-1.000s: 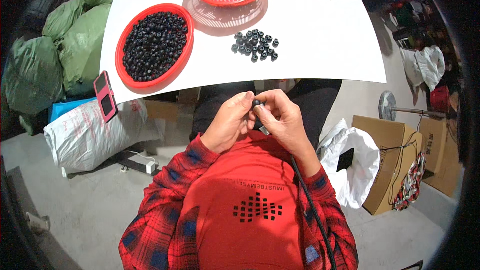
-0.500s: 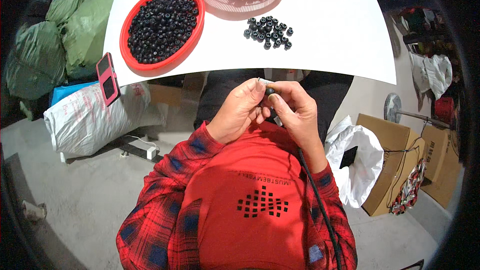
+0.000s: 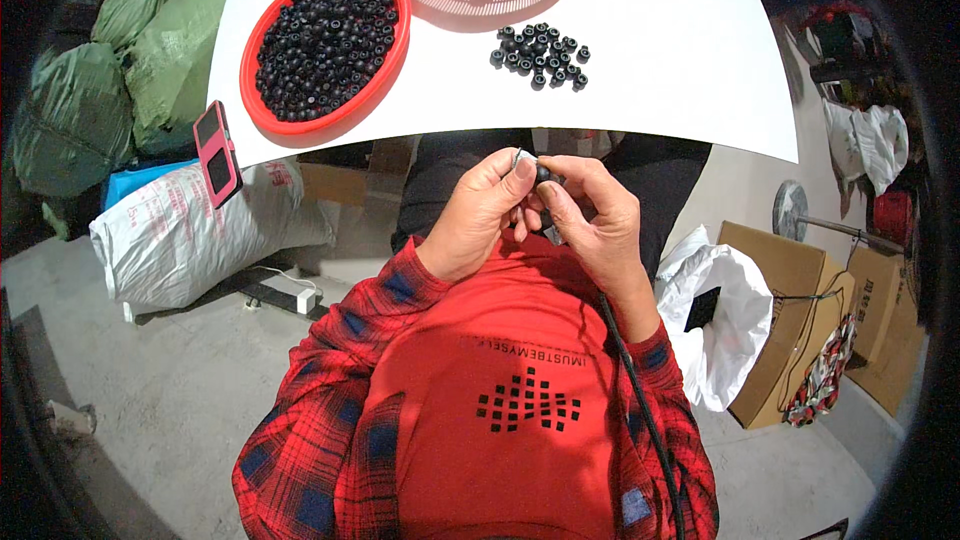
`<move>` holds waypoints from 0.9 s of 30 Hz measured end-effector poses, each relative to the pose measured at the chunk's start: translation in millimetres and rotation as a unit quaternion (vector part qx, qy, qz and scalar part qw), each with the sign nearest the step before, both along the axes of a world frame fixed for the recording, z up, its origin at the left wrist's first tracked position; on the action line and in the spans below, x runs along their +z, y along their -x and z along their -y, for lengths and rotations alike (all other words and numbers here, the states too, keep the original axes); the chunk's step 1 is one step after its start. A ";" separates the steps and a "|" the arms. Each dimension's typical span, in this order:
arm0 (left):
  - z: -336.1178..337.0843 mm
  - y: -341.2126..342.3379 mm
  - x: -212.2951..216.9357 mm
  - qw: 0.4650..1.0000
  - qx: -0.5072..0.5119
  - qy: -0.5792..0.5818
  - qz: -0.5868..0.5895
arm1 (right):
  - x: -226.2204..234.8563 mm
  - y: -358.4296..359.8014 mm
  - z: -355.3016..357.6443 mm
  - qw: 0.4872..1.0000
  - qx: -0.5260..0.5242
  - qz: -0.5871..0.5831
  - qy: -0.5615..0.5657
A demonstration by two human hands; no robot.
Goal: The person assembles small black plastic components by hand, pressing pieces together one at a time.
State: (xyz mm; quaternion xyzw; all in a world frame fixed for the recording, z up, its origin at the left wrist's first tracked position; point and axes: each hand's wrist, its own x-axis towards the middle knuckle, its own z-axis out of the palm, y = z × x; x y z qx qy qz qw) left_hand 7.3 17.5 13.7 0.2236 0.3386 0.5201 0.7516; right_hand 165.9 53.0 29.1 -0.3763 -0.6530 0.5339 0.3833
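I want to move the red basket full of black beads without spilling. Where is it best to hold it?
Judging by its shape, grip the red basket by its raised rim on two opposite sides, coming from above. It is shallow, oval and nearly full of black beads, so a one-sided lift would probably tilt it.

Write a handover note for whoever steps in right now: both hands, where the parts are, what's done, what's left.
Left hand: pinches a small metal piece against the black bead.
Right hand: grip on that bead; a black cable runs down from it.
Parts: loose bead pile and red basket full of beads on the white table.
Done: can't tell.
Left: the pile and basket.
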 end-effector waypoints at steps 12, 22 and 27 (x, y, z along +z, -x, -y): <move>0.4 -1.7 0.8 1.000 0.010 -0.008 -0.028 | 1.2 1.3 1.2 0.999 -0.021 0.015 -0.030; -0.4 0.3 0.1 0.998 0.004 -0.022 -0.058 | 0.3 -1.8 -0.2 0.993 -0.014 0.081 -0.081; 0.3 1.2 0.6 0.999 -0.003 -0.005 -0.051 | 8.7 -0.8 -0.2 0.991 -0.017 0.097 -0.095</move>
